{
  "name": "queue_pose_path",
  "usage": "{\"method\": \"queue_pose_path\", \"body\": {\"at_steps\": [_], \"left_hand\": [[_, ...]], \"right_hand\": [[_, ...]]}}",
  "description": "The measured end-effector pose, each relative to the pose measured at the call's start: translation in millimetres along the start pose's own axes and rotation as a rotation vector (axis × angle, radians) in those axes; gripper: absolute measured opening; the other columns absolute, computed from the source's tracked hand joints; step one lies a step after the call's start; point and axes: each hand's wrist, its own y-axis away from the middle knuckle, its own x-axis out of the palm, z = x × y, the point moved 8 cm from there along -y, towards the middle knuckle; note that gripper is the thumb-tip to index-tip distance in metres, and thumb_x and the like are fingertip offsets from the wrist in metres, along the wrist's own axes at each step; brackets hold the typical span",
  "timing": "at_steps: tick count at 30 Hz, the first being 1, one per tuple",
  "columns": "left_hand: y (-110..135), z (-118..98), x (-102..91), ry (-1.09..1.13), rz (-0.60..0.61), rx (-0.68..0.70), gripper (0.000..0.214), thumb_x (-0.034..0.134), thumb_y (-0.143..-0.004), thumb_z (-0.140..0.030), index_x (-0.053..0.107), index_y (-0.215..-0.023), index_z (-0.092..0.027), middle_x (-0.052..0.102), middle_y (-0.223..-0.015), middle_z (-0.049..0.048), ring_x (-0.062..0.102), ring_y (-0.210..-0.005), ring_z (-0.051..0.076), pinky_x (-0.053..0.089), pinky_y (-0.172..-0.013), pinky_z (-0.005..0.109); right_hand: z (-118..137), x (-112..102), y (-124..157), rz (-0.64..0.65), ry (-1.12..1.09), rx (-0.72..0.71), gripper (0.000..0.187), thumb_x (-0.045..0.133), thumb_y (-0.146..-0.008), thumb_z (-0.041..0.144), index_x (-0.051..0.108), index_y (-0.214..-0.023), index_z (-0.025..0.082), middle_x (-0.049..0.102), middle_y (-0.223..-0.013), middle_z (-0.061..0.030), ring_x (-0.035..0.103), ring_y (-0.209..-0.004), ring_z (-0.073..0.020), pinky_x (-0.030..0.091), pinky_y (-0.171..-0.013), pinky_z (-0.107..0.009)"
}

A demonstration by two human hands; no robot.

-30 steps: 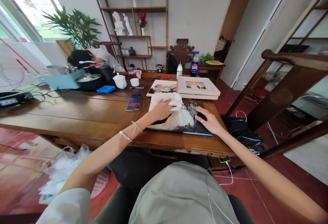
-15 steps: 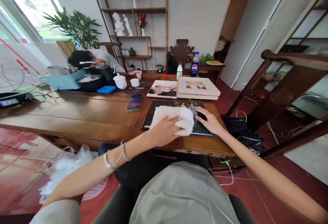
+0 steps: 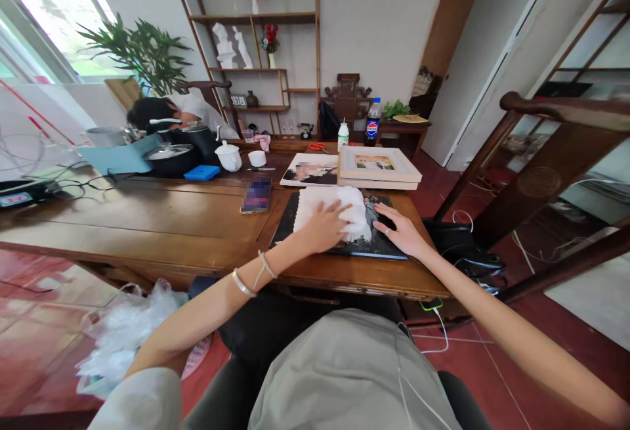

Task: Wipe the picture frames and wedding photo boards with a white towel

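A dark photo panel (image 3: 281, 236) lies flat near the front edge of the wooden table, with part of a picture showing at its right. Spread over much of it is a white cloth (image 3: 315, 199). My left hand (image 3: 327, 226) rests on top of this cloth, palm down and fingers apart. Over the panel's right side, my right hand (image 3: 404, 236) lies with its fingers stretched out; it wears a ring. The cloth hides the middle of the panel.
Behind the panel are another photo print (image 3: 312, 169) and stacked pale frames (image 3: 381, 167). A phone (image 3: 256, 195) lies to the left, near a white teapot (image 3: 229, 155) and cup (image 3: 257, 158). A cola bottle (image 3: 373, 125) stands behind; a wooden chair (image 3: 546, 161) is at right.
My left hand and the cloth have moved away from me, toward the panel's far edge, and its fingers have spread. More of the panel's near part shows. My right hand stays in place.
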Motion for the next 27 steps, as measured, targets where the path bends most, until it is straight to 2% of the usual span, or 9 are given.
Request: {"method": "queue_pose_path", "body": {"at_steps": [4, 7, 10, 14, 17, 20, 23, 27], "left_hand": [[41, -57, -14.0, -0.045, 0.017, 0.071, 0.028, 0.047, -0.091, -0.034, 0.066, -0.108, -0.022, 0.03, -0.151, 0.0075, 0.028, -0.137, 0.034, 0.032, -0.103, 0.057], [55, -77, -19.7, -0.056, 0.041, 0.091, 0.028, 0.049, -0.089, -0.036, 0.068, -0.103, -0.02, 0.03, -0.151, 0.008, 0.029, -0.136, 0.036, 0.034, -0.101, 0.056], [43, -68, -22.4, -0.048, 0.052, 0.075, 0.029, 0.046, -0.091, -0.035, 0.066, -0.107, -0.02, 0.034, -0.149, 0.0079, 0.034, -0.134, 0.033, 0.036, -0.1, 0.052], [2, -31, -13.2, 0.002, 0.061, 0.061, 0.03, 0.042, -0.094, -0.032, 0.062, -0.115, -0.022, 0.041, -0.145, 0.0077, 0.035, -0.134, 0.027, 0.038, -0.101, 0.045], [-30, -5, -3.0, 0.061, 0.023, 0.051, 0.031, 0.043, -0.094, -0.031, 0.06, -0.117, -0.022, 0.04, -0.145, 0.0073, 0.031, -0.135, 0.027, 0.036, -0.103, 0.046], [-50, 8, 4.0, 0.088, 0.002, 0.015, 0.031, 0.042, -0.094, -0.032, 0.059, -0.119, -0.022, 0.041, -0.144, 0.0066, 0.03, -0.135, 0.028, 0.034, -0.104, 0.05], [-52, -2, 3.7, 0.076, 0.02, -0.024, 0.033, 0.041, -0.095, -0.031, 0.058, -0.121, -0.021, 0.039, -0.146, 0.0088, 0.031, -0.134, 0.031, 0.034, -0.102, 0.056], [-31, -41, -11.0, 0.012, 0.01, -0.119, 0.035, 0.042, -0.092, -0.029, 0.06, -0.119, -0.017, 0.041, -0.143, 0.0142, 0.037, -0.128, 0.038, 0.033, -0.099, 0.06]], "right_hand": [[1, 0, 0, 0.004, 0.008, -0.035, 0.042, 0.055, -0.084, 0.036, 0.058, -0.124, 0.023, 0.054, -0.134, -0.0086, 0.042, -0.13, -0.0263, 0.03, -0.111, -0.049], [1, 0, 0, 0.003, 0.019, -0.046, 0.043, 0.053, -0.085, 0.036, 0.058, -0.125, 0.02, 0.053, -0.134, -0.0105, 0.042, -0.13, -0.0265, 0.03, -0.111, -0.049], [0, 0, -1, 0.002, 0.021, -0.051, 0.043, 0.053, -0.085, 0.036, 0.058, -0.125, 0.02, 0.053, -0.135, -0.0111, 0.042, -0.13, -0.0266, 0.03, -0.111, -0.049], [-1, 1, -1, 0.014, 0.006, -0.05, 0.042, 0.053, -0.085, 0.037, 0.058, -0.125, 0.023, 0.053, -0.135, -0.0083, 0.042, -0.13, -0.0264, 0.03, -0.111, -0.049], [-2, 1, -1, 0.014, 0.0, -0.034, 0.041, 0.052, -0.086, 0.036, 0.058, -0.125, 0.024, 0.053, -0.136, -0.0076, 0.041, -0.131, -0.0258, 0.029, -0.111, -0.049], [-6, 1, -1, 0.011, 0.005, -0.007, 0.041, 0.052, -0.085, 0.035, 0.059, -0.124, 0.023, 0.052, -0.136, -0.0083, 0.041, -0.131, -0.0269, 0.029, -0.11, -0.05], [-10, 1, -1, 0.002, -0.013, 0.003, 0.039, 0.051, -0.086, 0.033, 0.06, -0.123, 0.025, 0.052, -0.136, -0.0067, 0.041, -0.131, -0.0273, 0.029, -0.11, -0.051], [-13, 0, -1, -0.016, -0.108, -0.031, 0.038, 0.046, -0.087, 0.038, 0.063, -0.119, 0.026, 0.055, -0.133, -0.0048, 0.043, -0.13, -0.0261, 0.029, -0.111, -0.049]]}}
